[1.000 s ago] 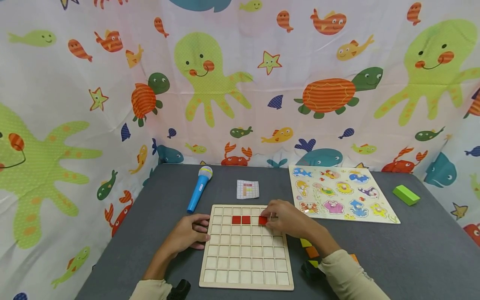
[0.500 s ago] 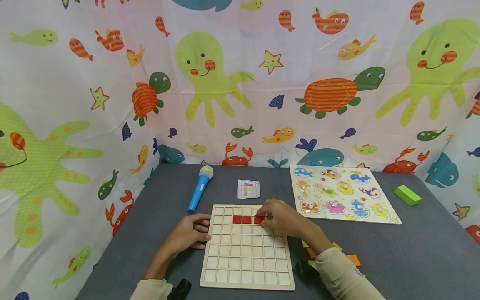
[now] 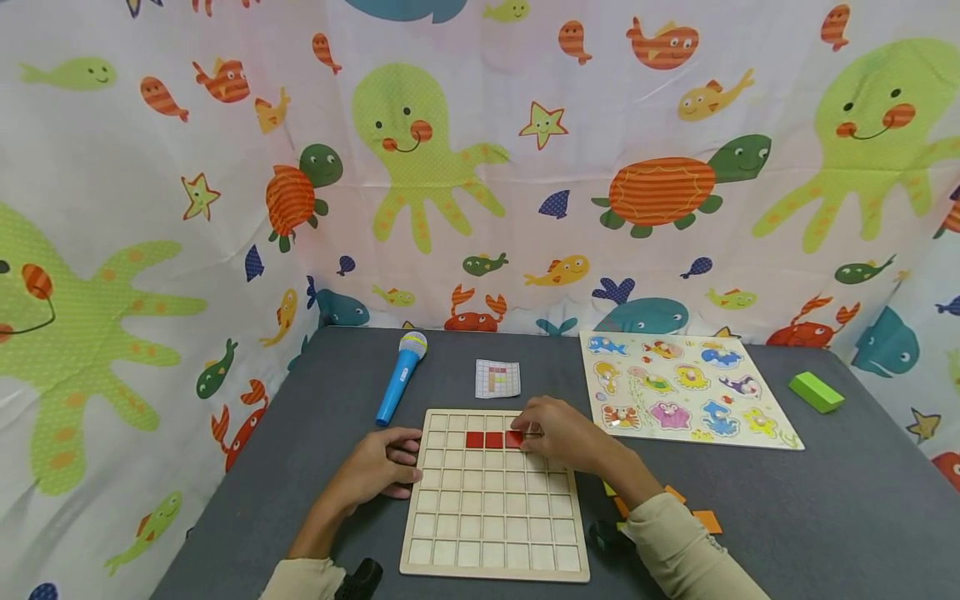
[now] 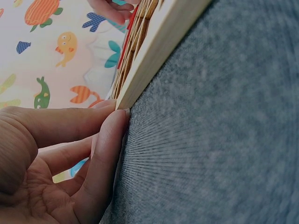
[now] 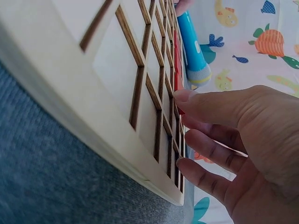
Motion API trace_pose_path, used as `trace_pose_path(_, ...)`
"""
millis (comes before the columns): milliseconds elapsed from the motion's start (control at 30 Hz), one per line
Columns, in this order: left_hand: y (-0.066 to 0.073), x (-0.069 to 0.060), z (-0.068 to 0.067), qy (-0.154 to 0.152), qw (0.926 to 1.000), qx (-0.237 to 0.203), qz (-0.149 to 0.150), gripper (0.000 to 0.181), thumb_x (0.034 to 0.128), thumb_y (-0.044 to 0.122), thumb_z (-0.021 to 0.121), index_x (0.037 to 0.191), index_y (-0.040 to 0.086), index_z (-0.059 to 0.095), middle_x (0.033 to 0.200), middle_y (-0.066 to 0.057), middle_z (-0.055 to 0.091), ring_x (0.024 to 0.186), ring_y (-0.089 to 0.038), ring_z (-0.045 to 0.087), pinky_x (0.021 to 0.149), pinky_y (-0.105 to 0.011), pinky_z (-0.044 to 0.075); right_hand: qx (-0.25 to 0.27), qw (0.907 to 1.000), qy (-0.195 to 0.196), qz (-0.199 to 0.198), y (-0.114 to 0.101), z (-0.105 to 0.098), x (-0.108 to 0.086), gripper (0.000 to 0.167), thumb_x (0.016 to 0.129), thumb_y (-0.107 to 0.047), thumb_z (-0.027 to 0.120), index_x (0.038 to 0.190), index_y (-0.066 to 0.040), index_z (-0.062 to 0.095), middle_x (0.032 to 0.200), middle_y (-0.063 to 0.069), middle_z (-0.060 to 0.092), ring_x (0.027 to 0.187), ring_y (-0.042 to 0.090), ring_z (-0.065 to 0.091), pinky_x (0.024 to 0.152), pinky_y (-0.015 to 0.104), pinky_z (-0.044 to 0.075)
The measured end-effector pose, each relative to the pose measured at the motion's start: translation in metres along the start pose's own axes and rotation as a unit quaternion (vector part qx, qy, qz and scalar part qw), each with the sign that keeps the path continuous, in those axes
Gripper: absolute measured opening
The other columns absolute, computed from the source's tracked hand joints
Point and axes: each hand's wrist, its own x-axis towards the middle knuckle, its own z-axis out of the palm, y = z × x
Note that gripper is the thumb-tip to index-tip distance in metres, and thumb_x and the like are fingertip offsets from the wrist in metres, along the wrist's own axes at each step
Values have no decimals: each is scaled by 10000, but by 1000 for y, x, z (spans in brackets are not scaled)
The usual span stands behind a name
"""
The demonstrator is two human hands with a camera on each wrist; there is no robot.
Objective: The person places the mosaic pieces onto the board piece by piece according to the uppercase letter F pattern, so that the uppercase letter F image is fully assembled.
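A wooden grid board (image 3: 495, 503) lies on the table, with two red squares (image 3: 483, 440) side by side in its second row from the back. A third red square (image 3: 513, 439) is at the right hand's (image 3: 564, 435) thumb and fingertips, just right of those two. In the right wrist view the right hand (image 5: 252, 140) pinches the red piece (image 5: 180, 100) against the grid. The left hand (image 3: 378, 467) grips the board's left edge; in the left wrist view, its thumb and finger (image 4: 110, 135) pinch the board's edge (image 4: 140, 70).
Behind the board lie a blue toy microphone (image 3: 399, 379) and a small printed card (image 3: 497, 379). An animal puzzle board (image 3: 686, 387) and a green block (image 3: 815, 392) are at the back right. Orange pieces (image 3: 707, 522) and yellow-green ones lie by the right forearm.
The right hand has moved left with the third red square, which now sits close beside the other two. The left hand stays on the board's edge.
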Motion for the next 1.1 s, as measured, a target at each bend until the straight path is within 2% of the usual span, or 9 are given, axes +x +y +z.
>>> trace_pose_path(300,-1,0,0,27,10000,12,15,636,850,-33,835,1443,0,606,1237,-152,626,974,-219,667,673,-412,671,209,9996,-111,168,-2,-1,0,255,952,-106,793,1203,-64,793,1122,22,717,1023,181,659,942,444,608)
trace_pose_path(600,0,0,1,59,10000,18,-5,635,848,-32,836,1442,9,613,1239,-148,625,982,-220,662,669,-413,670,328,9993,-100,118,-1,-5,-5,263,959,-129,792,1211,-54,789,1094,14,723,1003,181,670,878,365,614)
trace_pose_path(900,-1,1,1,81,10000,43,-7,630,849,-32,834,1438,10,615,1230,-144,628,978,-218,664,665,-410,670,505,9978,-58,435,4,-16,-24,280,968,-171,775,1239,-103,782,1088,-3,712,1009,182,649,859,327,586)
trace_pose_path(1100,-1,1,1,73,10000,30,10,628,847,-36,833,1435,6,617,1220,-146,626,974,-221,659,664,-412,670,433,9970,-72,631,11,-25,-40,302,973,-208,782,1262,-123,775,1086,-15,697,980,186,621,784,271,551)
